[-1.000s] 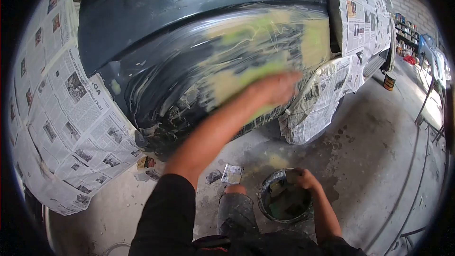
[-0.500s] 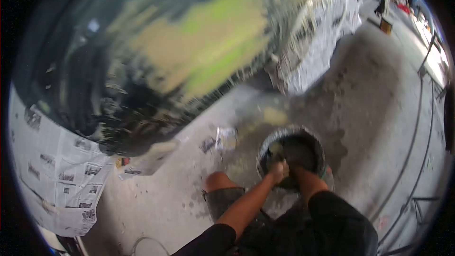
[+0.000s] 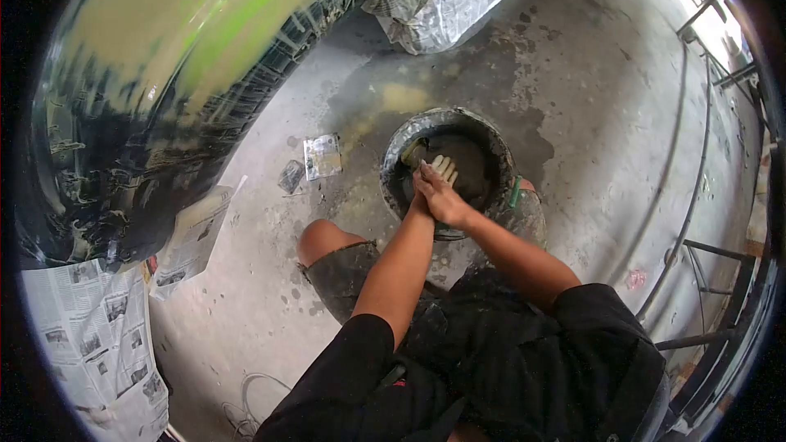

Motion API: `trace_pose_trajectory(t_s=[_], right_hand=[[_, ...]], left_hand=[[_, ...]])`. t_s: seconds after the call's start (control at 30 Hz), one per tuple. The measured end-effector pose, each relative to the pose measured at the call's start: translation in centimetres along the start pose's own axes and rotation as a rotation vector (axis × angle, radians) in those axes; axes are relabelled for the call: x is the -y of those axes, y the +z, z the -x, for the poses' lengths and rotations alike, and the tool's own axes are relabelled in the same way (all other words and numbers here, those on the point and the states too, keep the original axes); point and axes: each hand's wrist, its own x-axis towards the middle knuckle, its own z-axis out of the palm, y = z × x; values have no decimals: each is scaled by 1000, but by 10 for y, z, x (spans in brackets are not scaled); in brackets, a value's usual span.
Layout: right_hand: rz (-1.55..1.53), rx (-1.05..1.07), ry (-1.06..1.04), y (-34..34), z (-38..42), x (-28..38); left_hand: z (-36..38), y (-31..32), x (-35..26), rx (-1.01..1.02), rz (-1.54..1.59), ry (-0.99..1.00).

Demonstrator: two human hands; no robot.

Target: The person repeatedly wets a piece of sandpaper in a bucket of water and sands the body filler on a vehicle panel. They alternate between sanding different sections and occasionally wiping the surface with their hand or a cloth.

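My left grip (image 3: 443, 170) with fingers extended, my right grip (image 3: 443, 199) pressed over it, whether clenched I cannot tell, above a black bucket (image 3: 449, 121) on concrete floor (image 3: 589, 205)

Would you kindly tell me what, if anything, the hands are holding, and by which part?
It cannot be told: the right hand overlaps the left hand, hiding any grip between them.

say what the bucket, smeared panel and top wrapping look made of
Bucket: probably plastic or rubber, dull and dark, smeared pale along the edge. Panel: metal or plastic, cannot tell; bright reflections suggest a glossy, possibly wet surface. Wrapping: likely newspaper, matte, creased, with what looks like print.
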Motion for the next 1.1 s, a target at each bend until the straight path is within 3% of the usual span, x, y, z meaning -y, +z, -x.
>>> trace_pose_trajectory(t_s=[0.1, 0.17, 0.3, 0.4, 0.47, 0.53, 0.57, 0.6, 0.63, 0.67, 0.7, 0.73, 0.8, 0.87, 0.93, 1.03, 1.07, 1.1], right_hand=[[-27, -60, 43, -1, -3, 1], [0, -130, -70, 3, -4, 0], [67, -184, -104, 7, -10, -2], [-76, -177, -186, 10, -23, -23], [-294, -143, -71, 7, -34, -45], [-293, -241, -72, -22, -25, -18], [-212, -389, 0, -22, -39, -47], [-57, -375, 2, -31, -39, -54], [-48, -242, -149, -46, -33, -51], [50, -146, -90, -59, -40, -63], [152, -58, -18, -67, -47, -70], [55, -140, 0, -68, -43, -60], [-44, -230, 1, -82, -32, -39], [78, -197, 141, -95, -22, -22], [188, -311, 57, -94, -15, -22], [363, -493, 12, -85, -7, -19], [424, -559, 48, -80, -5, -17], [148, -514, 29, -72, -9, -19]], left_hand=[[2, 15, -3, -20, -119, -19], [6, 18, -11, -46, -205, -27], [4, 16, -25, -83, -322, -7], [-3, 13, -28, -156, -282, 40], [-6, 23, -21, -186, -173, 33], [48, 100, -20, -472, -445, -23], [45, 93, -12, -557, -513, -56], [40, 85, -9, -643, -578, -83], [51, 98, -11, -595, -623, -23], [64, 113, -15, -525, -625, -4], [58, 97, -17, -583, -734, -2], [48, 75, -19, -500, -629, -28], [59, 95, -27, -403, -551, -18], [65, 105, -30, -296, -658, 18], [60, 83, -28, -196, -765, 52], [59, 81, -22, -490, -1722, 652], [68, 91, -17, -484, -1722, 662], [75, 92, -8, -347, -1729, 721]])
